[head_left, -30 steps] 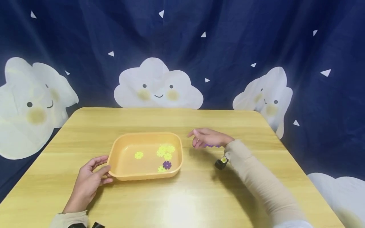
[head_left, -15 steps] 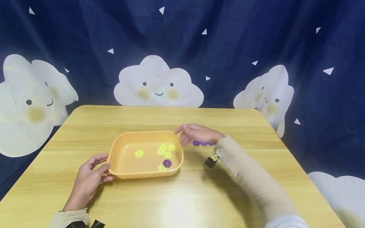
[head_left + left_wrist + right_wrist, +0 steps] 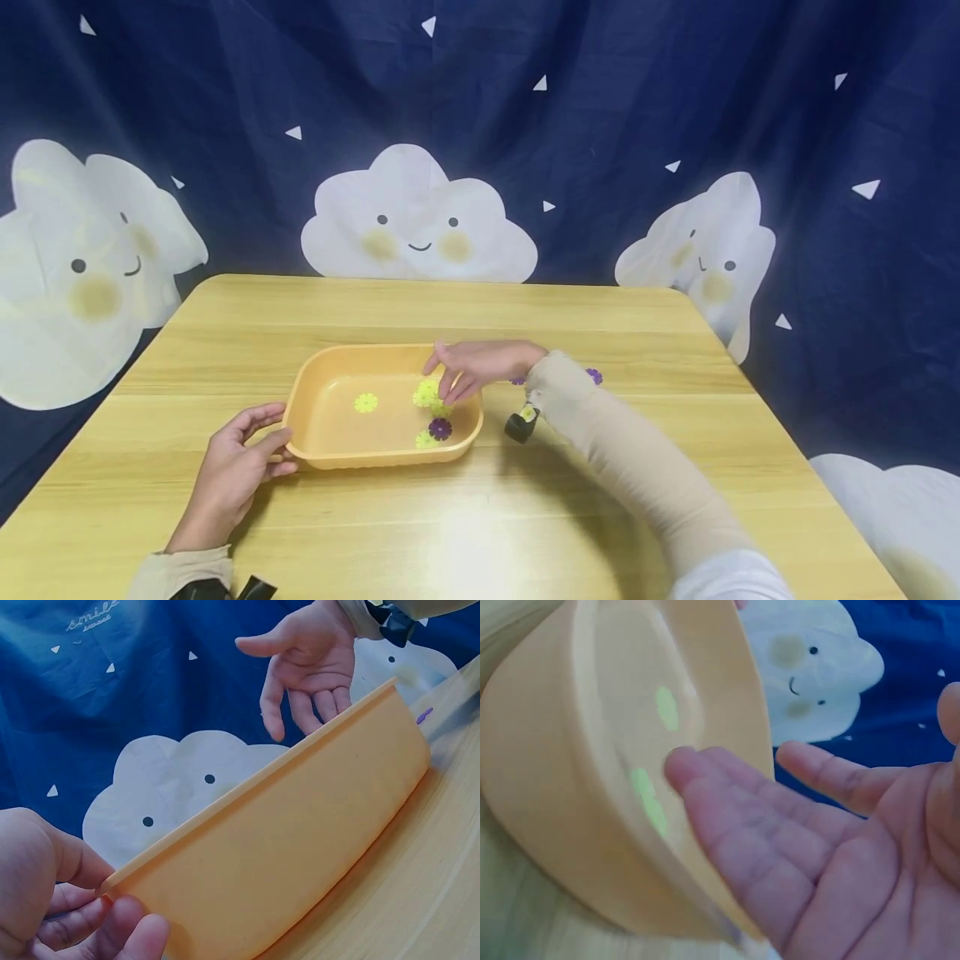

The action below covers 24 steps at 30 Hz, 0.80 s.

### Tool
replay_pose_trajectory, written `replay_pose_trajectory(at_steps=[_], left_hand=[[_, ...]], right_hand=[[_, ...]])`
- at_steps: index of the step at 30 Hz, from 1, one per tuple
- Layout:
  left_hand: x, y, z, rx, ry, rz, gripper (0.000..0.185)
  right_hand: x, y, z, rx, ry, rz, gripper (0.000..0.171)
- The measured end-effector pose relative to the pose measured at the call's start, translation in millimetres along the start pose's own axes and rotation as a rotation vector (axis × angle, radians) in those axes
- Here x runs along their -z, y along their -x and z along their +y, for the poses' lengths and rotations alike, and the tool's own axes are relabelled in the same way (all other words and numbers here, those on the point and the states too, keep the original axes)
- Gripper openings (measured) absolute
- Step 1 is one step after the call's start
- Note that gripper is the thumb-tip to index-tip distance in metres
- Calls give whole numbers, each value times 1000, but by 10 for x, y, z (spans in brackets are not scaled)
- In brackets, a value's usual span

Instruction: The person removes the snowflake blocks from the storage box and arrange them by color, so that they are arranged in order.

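My left hand (image 3: 231, 471) grips the left rim of an orange plastic basin (image 3: 375, 461), thumb on the near side of the edge. Inside lie several yellow flower-shaped discs (image 3: 366, 403) and a purple flower-shaped disc (image 3: 440, 429). Over the basin's right part hovers my right hand (image 3: 483, 365), its fingers loosely extended and pointing down inward. In the right wrist view the right hand's fingers (image 3: 757, 832) show nothing between them. The left wrist view has the basin wall (image 3: 277, 825) with the right hand's palm (image 3: 319, 664) above the far rim.
Purple flower discs (image 3: 594, 376) lie on the wooden table (image 3: 375, 542) right of the basin, partly hidden by my right wrist. Black wrist straps (image 3: 521, 425) sit on the cuffs. A dark blue cloud-print curtain (image 3: 600, 125) hangs behind the table.
My right hand has moved left, from above the purple discs on the table to over the basin's right side. The left hand keeps its grip on the rim, and the basin stays put.
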<state>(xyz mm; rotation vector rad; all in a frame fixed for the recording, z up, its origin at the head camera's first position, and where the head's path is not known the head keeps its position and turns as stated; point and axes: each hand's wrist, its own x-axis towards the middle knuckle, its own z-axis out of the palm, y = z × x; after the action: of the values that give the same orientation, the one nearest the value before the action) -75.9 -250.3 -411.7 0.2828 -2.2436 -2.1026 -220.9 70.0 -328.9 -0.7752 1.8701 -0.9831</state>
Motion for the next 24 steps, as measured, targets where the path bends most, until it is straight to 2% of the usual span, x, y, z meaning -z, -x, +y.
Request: replay_pose_trajectory(at_steps=[5, 11, 15, 24], left_hand=[[-2, 1, 4, -3, 9, 2, 45], [-6, 3, 0, -2, 33, 4, 43], [-9, -1, -2, -2, 23, 6, 43], [1, 11, 14, -1, -9, 3, 45]], right_hand=[[-102, -176, -43, -130, 32, -64, 65], [-211, -330, -62, -228, 62, -120, 66], [-231, -419, -86, -256, 62, -136, 68], [-215, -608, -155, -245, 30, -119, 68]])
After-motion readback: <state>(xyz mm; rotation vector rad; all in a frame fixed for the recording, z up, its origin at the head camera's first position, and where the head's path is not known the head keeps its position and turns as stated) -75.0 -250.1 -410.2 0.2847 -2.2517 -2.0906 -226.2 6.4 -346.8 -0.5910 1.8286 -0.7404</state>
